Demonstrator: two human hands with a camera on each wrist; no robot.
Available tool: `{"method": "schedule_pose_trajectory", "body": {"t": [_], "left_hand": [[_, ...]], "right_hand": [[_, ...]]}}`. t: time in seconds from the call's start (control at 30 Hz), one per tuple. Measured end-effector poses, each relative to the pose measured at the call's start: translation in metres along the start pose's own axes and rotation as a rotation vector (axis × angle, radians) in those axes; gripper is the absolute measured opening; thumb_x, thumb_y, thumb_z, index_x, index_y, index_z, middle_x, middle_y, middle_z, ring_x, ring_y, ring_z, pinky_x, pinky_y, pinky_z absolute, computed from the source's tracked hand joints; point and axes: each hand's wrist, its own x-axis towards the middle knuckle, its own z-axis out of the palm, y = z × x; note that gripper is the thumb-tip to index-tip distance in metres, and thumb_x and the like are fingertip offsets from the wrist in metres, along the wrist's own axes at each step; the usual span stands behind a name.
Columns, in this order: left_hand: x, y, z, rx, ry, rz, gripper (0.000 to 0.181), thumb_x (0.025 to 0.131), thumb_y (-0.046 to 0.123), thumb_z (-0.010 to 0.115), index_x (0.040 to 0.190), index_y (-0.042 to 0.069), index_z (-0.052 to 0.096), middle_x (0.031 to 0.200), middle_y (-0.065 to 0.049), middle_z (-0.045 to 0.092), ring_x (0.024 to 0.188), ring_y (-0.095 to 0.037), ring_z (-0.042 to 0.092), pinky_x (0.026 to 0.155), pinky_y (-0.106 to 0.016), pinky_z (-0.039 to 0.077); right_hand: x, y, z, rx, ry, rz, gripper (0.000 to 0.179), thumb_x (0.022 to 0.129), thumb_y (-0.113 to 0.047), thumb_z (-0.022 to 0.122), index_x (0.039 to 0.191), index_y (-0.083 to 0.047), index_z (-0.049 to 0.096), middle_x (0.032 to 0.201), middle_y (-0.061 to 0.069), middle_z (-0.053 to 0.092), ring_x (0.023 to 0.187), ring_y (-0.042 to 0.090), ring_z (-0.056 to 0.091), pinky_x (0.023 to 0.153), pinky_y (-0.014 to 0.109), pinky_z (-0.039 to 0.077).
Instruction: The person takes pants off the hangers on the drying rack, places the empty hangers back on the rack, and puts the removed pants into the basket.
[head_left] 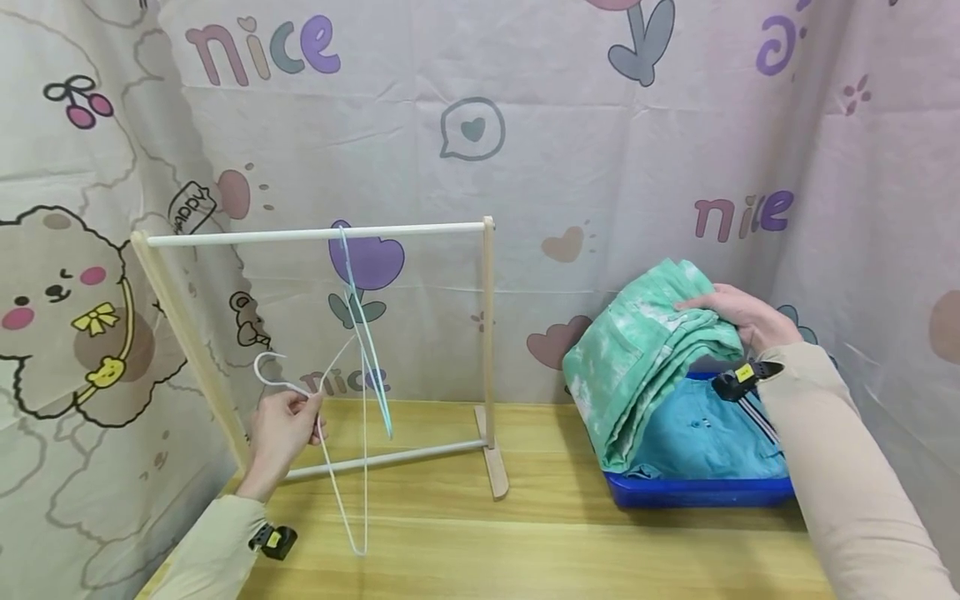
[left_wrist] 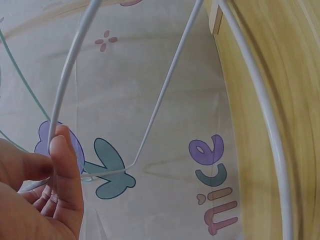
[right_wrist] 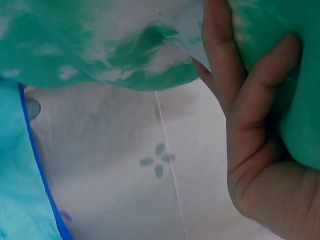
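Observation:
My left hand (head_left: pixel 288 429) pinches a white wire hanger (head_left: pixel 279 382) just below its hook, between thumb and fingers. The hanger is held out in front of the rack, its long body slanting down toward the table. Over on the right, my right hand (head_left: pixel 742 317) grips the upper edge of a folded green-and-white tie-dye garment (head_left: pixel 630 342). In the right wrist view the thumb and fingers lie against the green cloth (right_wrist: pixel 270 20). That garment is lifted at its top and drapes over the left side of a blue tray (head_left: pixel 697 493).
A blue garment (head_left: pixel 697 433) lies in the tray. A wooden rack (head_left: pixel 315 235) with a white top bar stands on the table (head_left: pixel 540 542) at left, and a light blue hanger (head_left: pixel 344 243) hangs from it. Printed curtains (head_left: pixel 480 67) enclose the table.

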Motion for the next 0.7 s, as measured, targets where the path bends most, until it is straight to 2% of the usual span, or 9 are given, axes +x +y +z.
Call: {"method": "schedule_pose_trajectory", "body": {"t": [0.17, 0.27, 0.33, 0.4, 0.53, 0.6, 0.63, 0.7], "left_hand": [[0.002, 0.004, -0.003, -0.021, 0.018, 0.014, 0.032, 0.101, 0.022, 0.054, 0.094, -0.008, 0.065, 0.063, -0.009, 0.068, 0.045, -0.010, 0.062, 0.046, -0.027, 0.055], [0.004, 0.007, -0.006, -0.025, 0.026, 0.025, 0.032, 0.101, 0.020, 0.054, 0.094, -0.010, 0.064, 0.062, -0.009, 0.068, 0.043, -0.010, 0.061, 0.046, -0.027, 0.055], [0.004, 0.009, -0.009, -0.030, 0.023, 0.025, 0.032, 0.100, 0.019, 0.054, 0.095, -0.010, 0.064, 0.063, -0.010, 0.068, 0.043, -0.009, 0.061, 0.046, -0.028, 0.056], [0.005, 0.011, -0.010, -0.034, 0.017, 0.021, 0.031, 0.100, 0.018, 0.053, 0.095, -0.011, 0.063, 0.063, -0.011, 0.068, 0.044, -0.008, 0.061, 0.047, -0.028, 0.056], [0.004, 0.013, -0.012, -0.036, 0.013, 0.012, 0.030, 0.100, 0.018, 0.053, 0.096, -0.010, 0.063, 0.062, -0.007, 0.067, 0.044, -0.008, 0.060, 0.047, -0.028, 0.056], [0.002, 0.014, -0.011, -0.037, 0.017, 0.017, 0.031, 0.100, 0.019, 0.053, 0.095, -0.010, 0.063, 0.062, -0.009, 0.068, 0.044, -0.008, 0.060, 0.046, -0.027, 0.055], [0.002, 0.014, -0.011, -0.030, 0.019, 0.018, 0.031, 0.101, 0.019, 0.054, 0.095, -0.010, 0.063, 0.062, -0.008, 0.068, 0.044, -0.008, 0.060, 0.046, -0.027, 0.055], [0.001, 0.014, -0.010, -0.019, 0.025, 0.019, 0.032, 0.101, 0.021, 0.054, 0.094, -0.009, 0.064, 0.063, -0.009, 0.068, 0.043, -0.008, 0.060, 0.045, -0.026, 0.054]], "right_hand": [[-0.003, 0.007, -0.014, -0.182, 0.012, 0.007, 0.067, 0.099, -0.029, 0.059, 0.149, -0.002, 0.023, 0.096, -0.005, 0.066, 0.072, 0.007, 0.065, 0.070, 0.027, 0.058], [-0.005, 0.011, -0.023, -0.322, 0.035, 0.010, 0.085, 0.098, -0.034, 0.058, 0.153, 0.005, 0.007, 0.122, 0.013, 0.058, 0.080, 0.007, 0.063, 0.076, 0.029, 0.057], [-0.006, 0.013, -0.028, -0.404, 0.045, 0.016, 0.090, 0.098, -0.037, 0.057, 0.153, 0.009, 0.002, 0.139, 0.025, 0.043, 0.086, 0.007, 0.059, 0.078, 0.029, 0.055], [-0.008, 0.016, -0.033, -0.443, 0.052, 0.026, 0.090, 0.097, -0.037, 0.058, 0.152, 0.010, 0.003, 0.148, 0.031, 0.030, 0.090, 0.007, 0.057, 0.080, 0.029, 0.055], [-0.010, 0.021, -0.041, -0.499, 0.059, 0.049, 0.088, 0.097, -0.036, 0.058, 0.150, 0.012, 0.007, 0.148, 0.034, 0.027, 0.095, 0.011, 0.055, 0.081, 0.028, 0.052], [-0.011, 0.024, -0.043, -0.537, 0.064, 0.058, 0.085, 0.097, -0.036, 0.058, 0.148, 0.014, 0.013, 0.145, 0.034, 0.030, 0.100, 0.019, 0.055, 0.082, 0.030, 0.052], [-0.011, 0.024, -0.045, -0.574, 0.061, 0.061, 0.084, 0.097, -0.035, 0.057, 0.148, 0.015, 0.014, 0.147, 0.037, 0.025, 0.105, 0.024, 0.053, 0.083, 0.031, 0.050], [-0.012, 0.026, -0.047, -0.649, 0.068, 0.063, 0.080, 0.097, -0.034, 0.058, 0.144, 0.017, 0.019, 0.145, 0.040, 0.025, 0.112, 0.035, 0.048, 0.085, 0.036, 0.048]]}}
